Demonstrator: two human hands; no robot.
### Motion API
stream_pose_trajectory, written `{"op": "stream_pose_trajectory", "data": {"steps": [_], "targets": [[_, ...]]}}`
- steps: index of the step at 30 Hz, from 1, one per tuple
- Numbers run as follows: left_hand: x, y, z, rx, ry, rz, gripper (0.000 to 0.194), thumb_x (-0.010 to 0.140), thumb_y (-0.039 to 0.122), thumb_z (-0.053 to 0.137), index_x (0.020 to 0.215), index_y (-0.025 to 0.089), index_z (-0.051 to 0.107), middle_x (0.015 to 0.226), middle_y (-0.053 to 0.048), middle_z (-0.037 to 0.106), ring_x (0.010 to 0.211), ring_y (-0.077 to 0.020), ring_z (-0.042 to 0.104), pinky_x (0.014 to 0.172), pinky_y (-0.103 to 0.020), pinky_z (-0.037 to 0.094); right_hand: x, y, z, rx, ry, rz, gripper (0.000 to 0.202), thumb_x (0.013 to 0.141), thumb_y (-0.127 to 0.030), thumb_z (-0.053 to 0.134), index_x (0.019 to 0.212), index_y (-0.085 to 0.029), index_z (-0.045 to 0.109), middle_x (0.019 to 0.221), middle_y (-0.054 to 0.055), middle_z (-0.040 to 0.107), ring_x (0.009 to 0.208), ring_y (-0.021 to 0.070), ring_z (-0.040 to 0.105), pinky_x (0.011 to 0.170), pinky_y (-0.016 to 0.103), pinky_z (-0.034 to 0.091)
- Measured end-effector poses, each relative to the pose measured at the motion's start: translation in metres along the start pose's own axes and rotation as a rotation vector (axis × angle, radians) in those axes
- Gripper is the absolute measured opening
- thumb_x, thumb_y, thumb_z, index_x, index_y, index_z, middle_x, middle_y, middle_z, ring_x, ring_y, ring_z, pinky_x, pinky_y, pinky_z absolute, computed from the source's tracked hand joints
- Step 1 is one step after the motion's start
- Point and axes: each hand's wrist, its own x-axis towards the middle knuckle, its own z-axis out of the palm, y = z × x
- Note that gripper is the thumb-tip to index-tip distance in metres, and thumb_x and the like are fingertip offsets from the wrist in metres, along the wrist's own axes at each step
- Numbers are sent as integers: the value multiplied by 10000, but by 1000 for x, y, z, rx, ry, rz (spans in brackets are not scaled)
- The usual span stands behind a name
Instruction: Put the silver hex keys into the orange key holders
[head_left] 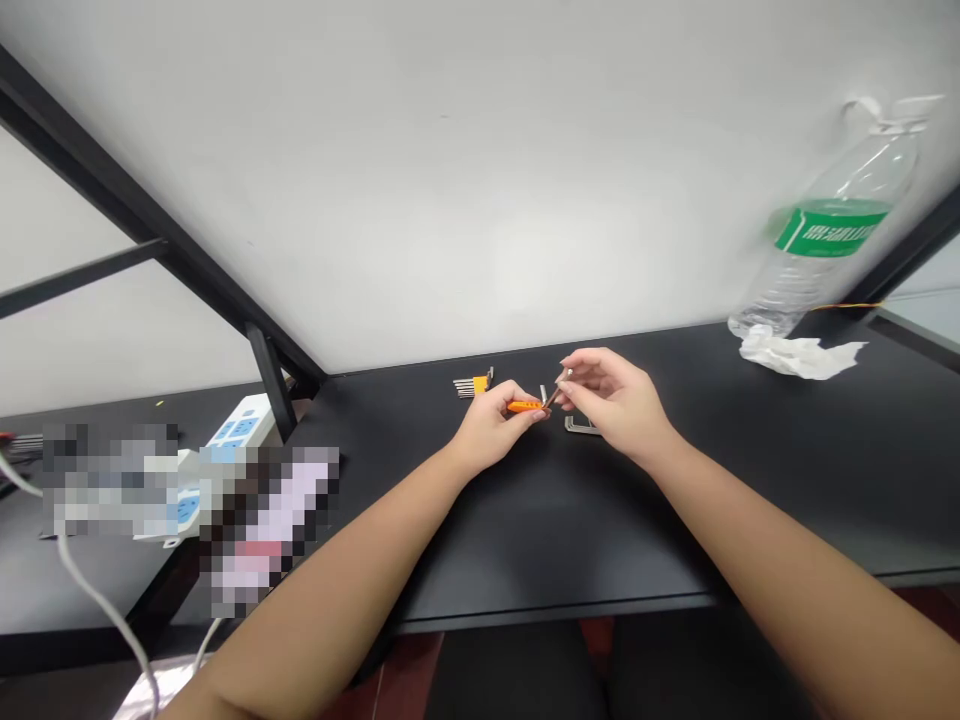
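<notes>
Over the middle of the black table (525, 550), my left hand (491, 428) pinches an orange holder (524, 406). My right hand (611, 400), just to its right, has thumb and fingers closed on a thin metal rod (557, 389), whose lower end meets the holder. A short metal piece (544, 394) stands up at the holder's right end. Behind my left hand lies a set of metal keys (465, 387) with an orange band. Bent metal keys (579, 426) rest on the table beneath my right hand, partly hidden by it.
At the back right stand a clear bottle (832, 235) with a green label and a crumpled white tissue (801, 355). A white power strip (244, 430), a cable (97, 598) and a blurred-out item (274, 530) lie left, near a black frame bar (270, 380).
</notes>
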Motion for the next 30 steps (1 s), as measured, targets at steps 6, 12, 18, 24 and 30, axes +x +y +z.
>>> {"op": "stream_pose_trajectory", "data": {"steps": [6,12,18,24,30], "targets": [[-2,3,2,-33,-9,-6,233,821,365,762,854,180,623,927,-79,780,919,-244,752,861,-404,579,-1,1,0,0,-22,-21,199,871,-307,721,1045,-238,651,932,33,694,812,196,718,728,349,623],[-1,2,2,-38,-7,4,243,819,382,757,841,181,623,915,-71,776,900,-238,747,847,-397,582,-2,0,1,-20,-66,-13,199,876,-325,707,1038,-231,640,928,32,698,814,188,716,755,347,624],[-2,5,1,-21,-1,12,229,825,383,748,867,183,645,908,-69,776,892,-235,747,861,-404,588,-3,-2,0,-79,-63,10,203,876,-358,699,1023,-228,647,959,44,722,857,205,725,792,374,618],[-2,8,2,-28,38,39,239,818,393,757,879,182,663,885,-60,768,850,-218,740,812,-374,598,0,2,-2,-304,-138,-50,178,899,-320,661,1032,-230,737,1026,52,751,878,205,716,820,375,599],[-2,9,3,-3,63,40,248,809,410,757,843,184,660,814,-32,733,771,-187,707,743,-339,586,0,2,-3,-464,-266,-179,269,928,-238,583,1129,-266,760,1161,58,684,955,201,675,796,352,572]]}}
